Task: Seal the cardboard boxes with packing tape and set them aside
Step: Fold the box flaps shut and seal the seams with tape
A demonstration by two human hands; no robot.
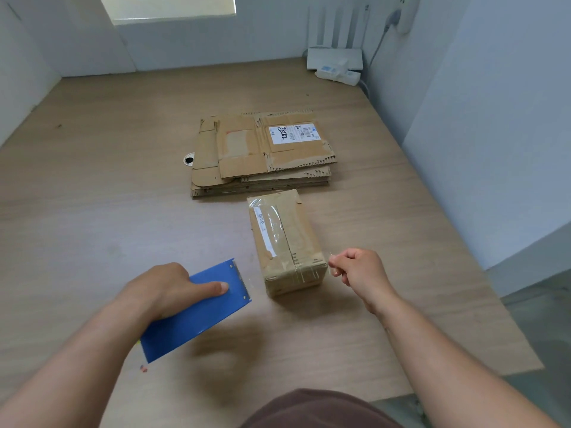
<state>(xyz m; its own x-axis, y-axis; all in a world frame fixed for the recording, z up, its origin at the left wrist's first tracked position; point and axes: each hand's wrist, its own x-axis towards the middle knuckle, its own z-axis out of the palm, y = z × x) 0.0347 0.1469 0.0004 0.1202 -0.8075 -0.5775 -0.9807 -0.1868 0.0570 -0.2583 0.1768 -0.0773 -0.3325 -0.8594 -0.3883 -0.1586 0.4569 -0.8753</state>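
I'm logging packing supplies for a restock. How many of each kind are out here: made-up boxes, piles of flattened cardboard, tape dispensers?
Made-up box: 1
Pile of flattened cardboard: 1
Blue tape dispenser: 1
Total: 3

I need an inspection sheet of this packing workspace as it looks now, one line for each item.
Surface: pale wooden top, with a round hole beside the stack.
Job's things: small taped box; flattened cardboard stack behind it; blue tape dispenser.
Clutter: white router and power strip in the far right corner.
Grippers: left hand grips the tape dispenser; right hand pinches a clear tape strip by the box's near corner.
Cables: grey cable runs down from a wall plug.
Surroundings: white walls; window at the far side.
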